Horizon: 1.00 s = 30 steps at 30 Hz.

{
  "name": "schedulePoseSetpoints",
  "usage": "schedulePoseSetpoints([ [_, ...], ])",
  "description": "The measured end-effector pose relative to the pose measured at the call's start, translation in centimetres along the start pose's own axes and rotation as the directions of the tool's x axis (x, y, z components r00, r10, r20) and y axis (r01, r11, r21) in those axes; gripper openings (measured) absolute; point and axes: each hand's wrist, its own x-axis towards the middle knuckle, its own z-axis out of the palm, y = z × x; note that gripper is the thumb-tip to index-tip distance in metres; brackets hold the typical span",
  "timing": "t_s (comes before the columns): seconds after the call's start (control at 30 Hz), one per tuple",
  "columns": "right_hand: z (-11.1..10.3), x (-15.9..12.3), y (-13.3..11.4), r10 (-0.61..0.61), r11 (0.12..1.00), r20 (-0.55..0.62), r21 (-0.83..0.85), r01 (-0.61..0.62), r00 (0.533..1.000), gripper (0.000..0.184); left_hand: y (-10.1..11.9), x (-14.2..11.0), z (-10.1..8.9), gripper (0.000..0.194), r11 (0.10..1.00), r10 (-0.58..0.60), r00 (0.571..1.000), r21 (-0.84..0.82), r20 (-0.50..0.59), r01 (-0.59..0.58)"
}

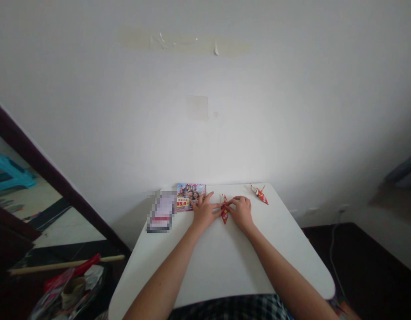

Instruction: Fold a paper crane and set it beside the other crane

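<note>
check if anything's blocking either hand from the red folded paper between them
Nothing visible does: fingers of the left hand and right hand already meet at the red folded paper. The other folded paper lies apart, off to the right.

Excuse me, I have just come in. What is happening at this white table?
A person at the white table has both hands on a small red folded paper: the left hand from one side, the right hand from the other. A similar folded piece lies beyond the right hand, near the far edge. On the left are a colourful printed leaflet, partly covered from view by the left hand, and a phone-like object, blurred into blocks.
</note>
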Motion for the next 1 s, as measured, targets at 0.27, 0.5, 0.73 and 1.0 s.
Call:
schedulePoseSetpoints([
  [0.27, -0.2, 0.1, -0.2, -0.001, 1.0, 0.012, -0.02, 0.001, 1.0, 0.018, 0.0, 0.3, -0.1, 0.029, 0.999, -0.037, 0.998, -0.002, 0.042, 0.037],
  [0.5, -1.3, 0.2, 0.1, -0.074, 0.995, 0.092, -0.054, 0.079, 0.993, 0.021, -0.1, 0.5, -0.2, 0.034, 0.999, -0.054, 0.997, 0.003, 0.049, 0.054],
  [0.73, -1.7, 0.4, 1.4, -0.154, 0.986, 0.195, -0.032, 0.163, 0.969, 0.042, -0.3, 0.3, 0.0, 0.028, 1.0, -0.03, 0.999, 0.006, 0.028, 0.03],
  [1.0, -1.4, 0.6, 1.6, -0.15, 0.988, 0.196, 0.003, 0.153, 0.969, 0.037, -0.4, 0.1, -0.1, 0.02, 1.0, 0.023, 0.997, 0.004, -0.068, -0.023],
])
